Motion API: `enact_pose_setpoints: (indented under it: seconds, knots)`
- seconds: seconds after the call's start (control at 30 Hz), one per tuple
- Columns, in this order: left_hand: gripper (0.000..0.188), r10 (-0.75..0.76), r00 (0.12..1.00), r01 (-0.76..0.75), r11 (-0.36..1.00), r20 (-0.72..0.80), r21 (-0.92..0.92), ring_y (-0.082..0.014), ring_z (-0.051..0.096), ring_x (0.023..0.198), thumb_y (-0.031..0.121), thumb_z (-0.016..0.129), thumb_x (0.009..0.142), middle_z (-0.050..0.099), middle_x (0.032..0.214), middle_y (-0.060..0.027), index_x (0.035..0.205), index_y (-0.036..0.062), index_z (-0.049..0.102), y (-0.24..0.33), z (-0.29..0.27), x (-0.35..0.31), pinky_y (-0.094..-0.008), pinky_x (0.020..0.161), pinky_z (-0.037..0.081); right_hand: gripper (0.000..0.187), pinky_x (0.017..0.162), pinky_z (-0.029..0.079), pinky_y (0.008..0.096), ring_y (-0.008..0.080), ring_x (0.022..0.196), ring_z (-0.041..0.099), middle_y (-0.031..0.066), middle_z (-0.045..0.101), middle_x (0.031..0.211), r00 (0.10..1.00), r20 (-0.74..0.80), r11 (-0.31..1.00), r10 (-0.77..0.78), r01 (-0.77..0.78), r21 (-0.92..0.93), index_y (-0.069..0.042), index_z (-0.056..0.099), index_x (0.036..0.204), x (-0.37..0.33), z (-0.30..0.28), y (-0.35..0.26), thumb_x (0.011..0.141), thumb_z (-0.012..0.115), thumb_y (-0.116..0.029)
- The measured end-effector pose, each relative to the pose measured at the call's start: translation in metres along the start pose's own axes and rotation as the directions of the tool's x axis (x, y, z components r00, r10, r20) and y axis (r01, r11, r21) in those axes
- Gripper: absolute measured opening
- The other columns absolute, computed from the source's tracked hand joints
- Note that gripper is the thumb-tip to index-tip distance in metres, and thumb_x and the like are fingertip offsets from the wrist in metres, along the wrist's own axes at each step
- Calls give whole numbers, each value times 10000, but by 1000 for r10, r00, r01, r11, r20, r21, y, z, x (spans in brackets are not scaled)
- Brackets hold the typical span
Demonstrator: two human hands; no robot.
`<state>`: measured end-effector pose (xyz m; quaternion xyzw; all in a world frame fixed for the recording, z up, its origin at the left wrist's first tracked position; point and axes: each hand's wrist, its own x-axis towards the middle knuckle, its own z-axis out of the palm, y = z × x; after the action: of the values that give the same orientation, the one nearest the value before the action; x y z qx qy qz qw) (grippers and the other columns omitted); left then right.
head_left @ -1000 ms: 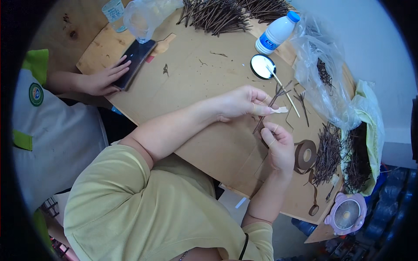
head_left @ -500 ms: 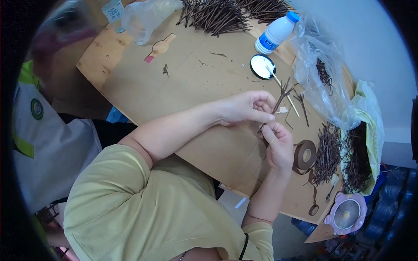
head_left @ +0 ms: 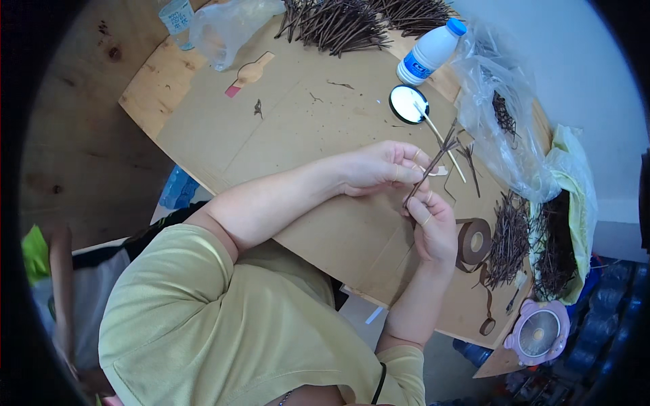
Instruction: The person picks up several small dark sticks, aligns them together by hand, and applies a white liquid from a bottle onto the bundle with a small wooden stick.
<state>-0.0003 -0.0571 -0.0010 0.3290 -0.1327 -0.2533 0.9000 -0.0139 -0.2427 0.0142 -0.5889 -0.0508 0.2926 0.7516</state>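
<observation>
A thin brown branched twig (head_left: 441, 150) slants up and to the right between my two hands, its forked tips pointing away from me. My left hand (head_left: 387, 168) pinches its middle between thumb and fingers. Just below, my right hand (head_left: 434, 227) is closed on the twig's lower end. Beyond the tips lies another small forked twig (head_left: 472, 166) on the brown board (head_left: 291, 142). A black-rimmed dish of white paste (head_left: 407, 103), with a stick (head_left: 443, 139) resting in it, stands past my left hand. To the right of my right hand sits a roll of brown tape (head_left: 474, 241).
Bundles of brown twigs (head_left: 332, 27) lie at the far edge, near a white bottle with a blue cap (head_left: 431, 51). At right are more twigs (head_left: 509, 237), plastic bags (head_left: 497, 115) and a pink fan (head_left: 539, 333). Another person's arm (head_left: 62, 291) shows at lower left.
My left fingers have shifted slightly on the twig, baring more of its lower stem, and it leans a little further right. The other person at left has moved back toward the lower left.
</observation>
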Motion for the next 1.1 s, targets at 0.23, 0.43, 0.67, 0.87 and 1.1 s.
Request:
enact_pose_setpoints:
  seconds: [0.23,0.43,0.67,0.87,1.1]
  knots:
    - [238,57,991,-12,936,-118,351,-93,574,813,84,571,842,609,862,-54,1060,-4,538,-2,-3,1,-234,747,459,124,707,426,212,71,747,537,36,614,848,999,-36,992,-19,15,-128,19,595,922,1,6,1,807,600,-29]
    - [258,-48,998,53,992,-46,117,-99,582,782,85,557,849,616,823,-58,1090,-3,526,4,-6,-2,-236,729,465,143,747,431,217,81,779,549,41,618,859,999,-26,992,44,-47,-119,22,595,941,-1,7,-4,810,598,-35]
    - [274,2,998,12,976,-64,219,-89,568,839,97,557,854,604,941,-58,1107,-1,517,1,-2,1,-237,757,461,132,731,422,207,71,768,537,37,613,860,1000,-3,996,-22,22,-85,22,592,933,3,-1,2,815,594,-37]
    - [320,-17,995,46,952,-100,303,-82,553,877,95,554,857,595,997,-52,1154,-19,515,2,-4,0,-246,791,454,147,719,423,204,61,771,530,29,605,874,1000,-19,984,-5,2,-178,24,587,956,-2,7,-4,819,585,-27]
    - [329,-82,997,82,977,-11,197,-89,555,892,76,527,866,611,944,-53,1181,-16,495,14,-1,-7,-255,797,452,145,700,418,192,50,768,513,-2,586,879,1000,-7,971,-25,23,-237,11,589,959,-3,14,-9,816,580,-14]
